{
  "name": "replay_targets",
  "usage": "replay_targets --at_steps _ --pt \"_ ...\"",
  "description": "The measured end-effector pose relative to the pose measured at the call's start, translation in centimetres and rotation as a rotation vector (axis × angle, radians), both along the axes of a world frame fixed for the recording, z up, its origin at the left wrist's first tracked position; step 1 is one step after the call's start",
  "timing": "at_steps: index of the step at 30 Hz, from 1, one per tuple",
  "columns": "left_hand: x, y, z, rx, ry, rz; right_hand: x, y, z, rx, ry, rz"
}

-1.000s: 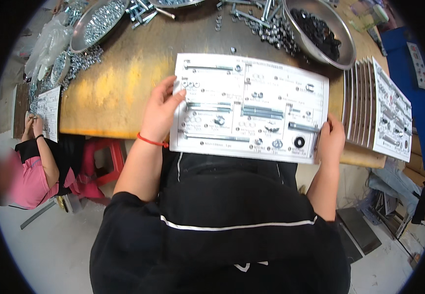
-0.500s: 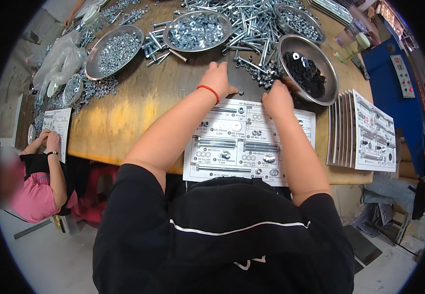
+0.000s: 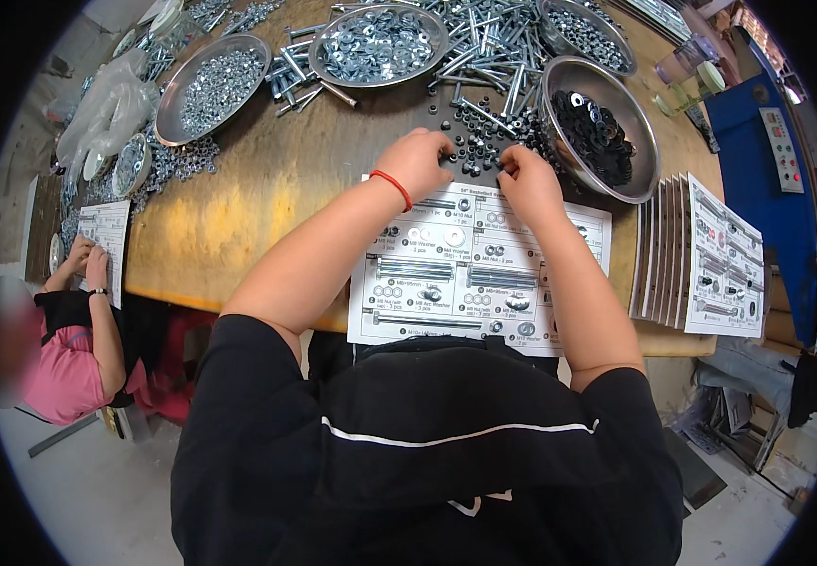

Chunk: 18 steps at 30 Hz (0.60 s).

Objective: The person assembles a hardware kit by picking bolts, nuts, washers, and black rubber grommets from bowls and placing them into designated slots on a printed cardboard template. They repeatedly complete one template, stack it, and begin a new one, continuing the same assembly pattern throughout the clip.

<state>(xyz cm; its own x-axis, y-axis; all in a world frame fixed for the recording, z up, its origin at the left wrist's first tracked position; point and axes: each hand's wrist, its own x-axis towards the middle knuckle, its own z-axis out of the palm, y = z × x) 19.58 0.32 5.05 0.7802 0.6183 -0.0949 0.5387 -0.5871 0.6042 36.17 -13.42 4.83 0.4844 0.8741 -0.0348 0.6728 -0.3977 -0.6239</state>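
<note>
A spread of small dark nuts (image 3: 472, 143) lies on the worn table just past a white printed card (image 3: 408, 325) with pictures of bolts, nuts and washers. At the left side of these nuts is my left hand (image 3: 413, 162), a red cord round its wrist. Its fingers are curled, and whatever they hold is hidden. Across the nuts, over the card's far edge, my right hand (image 3: 533, 189) has thumb and fingers drawn together at the near nuts. I cannot make out what is between them.
Steel bowls hold black washers (image 3: 589, 132), shiny washers (image 3: 371, 47) and small nuts (image 3: 224, 94). Long bolts (image 3: 484, 42) are heaped at the back. More printed cards (image 3: 724, 255) stand upright at right. A person in pink (image 3: 74, 368) works at left.
My hands have drawn closer to each other. The dark nuts are now spread between them, where bare table and one nut showed before. My right hand has pulled back from the pile beside the bowl.
</note>
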Motion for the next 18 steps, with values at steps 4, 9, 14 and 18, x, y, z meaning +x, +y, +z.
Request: replay_targets --at_steps 4,9,14,18 --pt "0.6 -1.7 1.2 0.229 -0.050 -0.069 0.2 -0.1 -0.3 0.055 -0.035 0.038" --pt "1.6 -2.0 0.2 0.271 0.003 -0.103 0.4 0.0 -0.3 0.100 -0.027 0.071" --pt "1.6 -1.4 1.2 0.112 -0.070 -0.013 1.1 -0.1 -0.4 0.086 -0.109 0.096" --pt "0.5 0.6 1.8 0.151 0.028 0.008 1.4 0.5 -0.7 0.017 -0.229 0.039"
